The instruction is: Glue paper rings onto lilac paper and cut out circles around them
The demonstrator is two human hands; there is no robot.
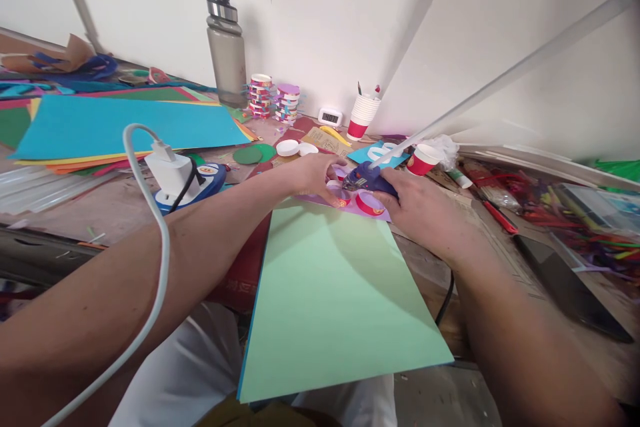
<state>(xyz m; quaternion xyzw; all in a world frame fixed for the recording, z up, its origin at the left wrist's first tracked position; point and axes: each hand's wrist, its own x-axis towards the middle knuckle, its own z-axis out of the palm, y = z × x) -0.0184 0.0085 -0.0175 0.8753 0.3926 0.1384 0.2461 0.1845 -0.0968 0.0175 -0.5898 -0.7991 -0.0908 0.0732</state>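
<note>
My right hand (417, 210) is wrapped round a dark blue hot glue gun (369, 177), its nozzle pointing left. A long translucent glue stick (480, 93) runs from the gun's back up to the right. My left hand (320, 177) curls its fingers round a small paper cup ring (337, 192) near the nozzle. Beside it, a red and white cup ring (370, 203) stands on a purple sheet (354, 207). Nearest to me lies light green paper (345, 300) with blue paper beneath. The nozzle tip is partly hidden by the rings.
At the back stand a grey bottle (227, 57), stacked cup rings (260, 97), a digital timer (331, 117) and nested paper cups (363, 117). Coloured sheets (125, 123) and a charger (171, 177) with a white cable lie left. A dark phone-like slab (570, 287) lies right.
</note>
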